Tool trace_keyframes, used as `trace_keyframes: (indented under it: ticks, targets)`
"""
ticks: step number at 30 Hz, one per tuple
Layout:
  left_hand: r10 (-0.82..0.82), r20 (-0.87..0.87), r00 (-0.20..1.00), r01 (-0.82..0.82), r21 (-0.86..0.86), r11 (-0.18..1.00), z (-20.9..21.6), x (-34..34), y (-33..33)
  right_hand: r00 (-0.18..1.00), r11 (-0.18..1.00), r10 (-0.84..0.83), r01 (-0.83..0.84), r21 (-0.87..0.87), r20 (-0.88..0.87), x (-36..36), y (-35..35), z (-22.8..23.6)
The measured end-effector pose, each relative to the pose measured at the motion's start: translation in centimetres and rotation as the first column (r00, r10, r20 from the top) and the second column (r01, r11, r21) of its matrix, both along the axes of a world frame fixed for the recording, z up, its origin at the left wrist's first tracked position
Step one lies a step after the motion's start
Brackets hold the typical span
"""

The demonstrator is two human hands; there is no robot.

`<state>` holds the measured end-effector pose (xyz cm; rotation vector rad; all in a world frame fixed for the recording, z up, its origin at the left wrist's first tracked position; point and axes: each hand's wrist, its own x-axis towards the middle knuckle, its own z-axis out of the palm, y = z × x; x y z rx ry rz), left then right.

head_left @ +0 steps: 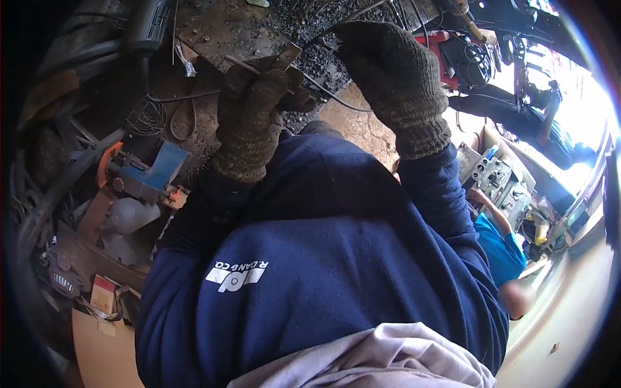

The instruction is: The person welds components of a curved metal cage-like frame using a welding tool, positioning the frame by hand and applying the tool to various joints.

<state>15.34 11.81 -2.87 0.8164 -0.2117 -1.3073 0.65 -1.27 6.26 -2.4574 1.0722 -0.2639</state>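
Both my hands wear dirty brown knitted work gloves. My left hand [249, 119] is closed around a short flat metal piece [286, 57], whose bright end sticks out above the fingers. A thin metal rod [240, 64] crosses the top of the same glove; whether it is gripped too is hard to tell. To its right my right hand [394, 84] is bent with its fingers turned toward the flat piece. Its fingertips are closed near a dark thin length, and what they hold is hidden. A thin dark cable [333, 96] runs below, between the two gloves.
Dark scrap and shavings [284, 22] cover the work surface ahead. Coiled wire [147, 118] and a blue machine part [158, 169] lie at left. A red box [440, 55] stands at right. Further right, a person in blue [501, 249] reaches toward a grey machine [501, 178]; another person [537, 123] is beyond.
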Motion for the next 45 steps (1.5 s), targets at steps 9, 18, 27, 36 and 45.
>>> trace_keyframes:
  ticks: [9,18,27,36,45]
  targets:
    - [-0.069,0.002,0.998,0.068,0.158,0.985,1.6,-0.3,-0.8,0.978,0.986,-0.160,0.164,-0.021,0.136,-0.7,-0.2,0.5]
    - [-0.222,-0.027,0.975,0.224,0.072,0.972,0.5,-2.1,-1.3,0.925,0.966,-0.245,0.208,0.152,0.289,-3.7,1.4,0.3]
    - [-0.202,-0.093,0.975,0.210,0.092,0.973,0.8,-2.1,-1.4,0.940,0.970,-0.228,0.196,0.144,0.252,-4.4,1.6,0.1]
    - [-0.214,-0.137,0.967,0.226,0.078,0.971,0.1,-2.3,-1.6,0.947,0.977,-0.195,0.165,0.132,0.257,-4.0,1.5,0.2]
    - [-0.220,0.059,0.974,0.213,0.108,0.971,0.1,-2.6,-1.6,0.995,0.995,-0.097,0.096,0.021,0.030,-2.7,1.3,0.2]
